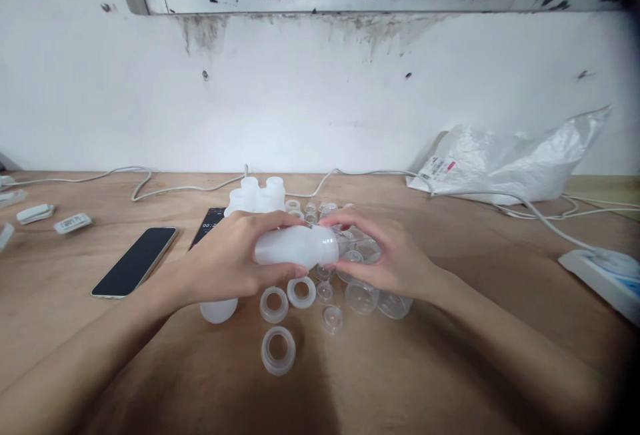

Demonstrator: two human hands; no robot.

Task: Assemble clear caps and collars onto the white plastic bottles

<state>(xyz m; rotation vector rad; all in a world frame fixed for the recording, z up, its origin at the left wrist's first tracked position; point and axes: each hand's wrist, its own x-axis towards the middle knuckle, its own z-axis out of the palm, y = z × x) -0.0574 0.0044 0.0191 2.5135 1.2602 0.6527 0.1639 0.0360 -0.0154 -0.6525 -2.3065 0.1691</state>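
My left hand (pixel 227 258) is wrapped round a small white plastic bottle (pixel 295 247), held on its side above the wooden table (pixel 450 355). At the bottle's neck end, my right hand (pixel 387 255) pinches a small clear piece that I cannot name. Below the hands lie several translucent rings (pixel 278 349) and clear caps (pixel 332 319). Another white bottle (pixel 219 309) lies under my left wrist. More white bottles (pixel 260 195) stand upright just behind the hands.
A dark phone (pixel 135 261) lies at the left, a second one (pixel 210 223) partly behind my left hand. Small white devices (pixel 73 223) sit at the far left. White cables (pixel 165 188) run along the wall. A plastic bag (pixel 510 155) and a power strip (pixel 605 275) are at the right.
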